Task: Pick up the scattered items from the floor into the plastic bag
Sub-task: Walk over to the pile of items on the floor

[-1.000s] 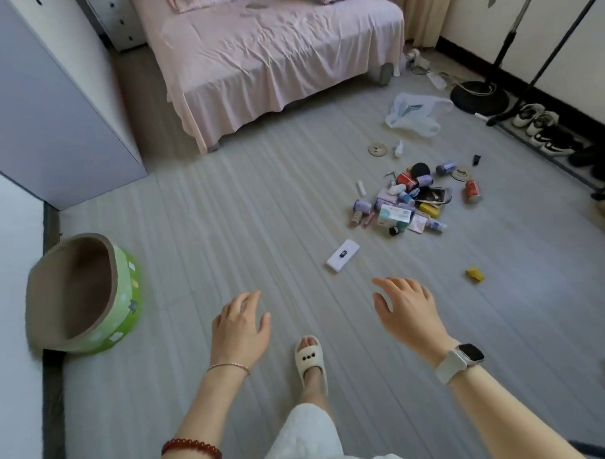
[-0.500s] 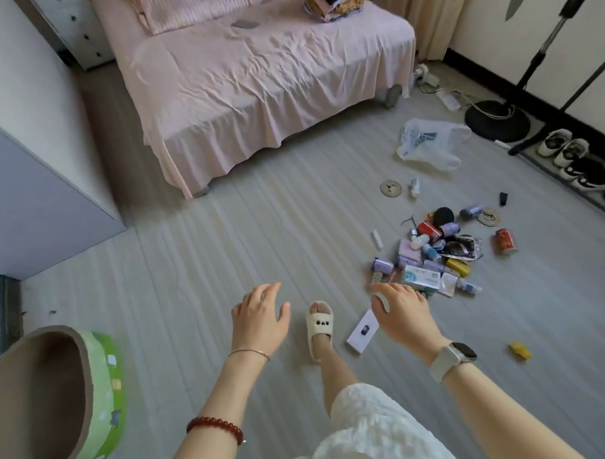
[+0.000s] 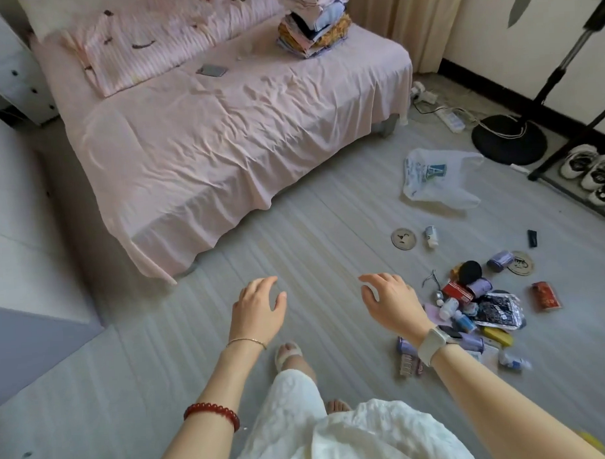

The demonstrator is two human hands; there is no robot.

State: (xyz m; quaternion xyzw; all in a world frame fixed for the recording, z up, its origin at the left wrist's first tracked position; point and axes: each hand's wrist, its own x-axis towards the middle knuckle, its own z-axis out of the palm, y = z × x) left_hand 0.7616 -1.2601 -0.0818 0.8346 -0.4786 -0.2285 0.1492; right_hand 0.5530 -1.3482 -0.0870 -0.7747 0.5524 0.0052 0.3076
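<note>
Both hands hang over the floor [image 3: 195, 336] with the palms down and hold nothing. The left hand [image 3: 257, 311] has its grip released, with the fingers loosely bent. The right hand [image 3: 393, 303] is the same, fingers relaxed and apart, with a pale watch [image 3: 433, 345] on its wrist.

The plastic bag [image 3: 436, 180] lies flat on the floor near the foot corner of the bed [image 3: 205, 140], beside the round black base [image 3: 509, 139] of a stand. It has a blue print, but the letters are too small to read.

The scattered items are in a pile [image 3: 475, 309] on the floor just right of the right hand, well apart from the bag. In the pile there are purple tins [image 3: 479, 287], a red box [image 3: 457, 292], a black round puff [image 3: 470, 272], a dark patterned packet [image 3: 497, 310] and a yellow thing [image 3: 497, 336]. A red packet [image 3: 546, 296] lies a little to the right of the pile. A round disc [image 3: 403, 239] and a small white bottle [image 3: 431, 236] lie between the pile and the bag. No label in the pile can be read.

Folded clothes [image 3: 312, 23] are stacked on the bed.
</note>
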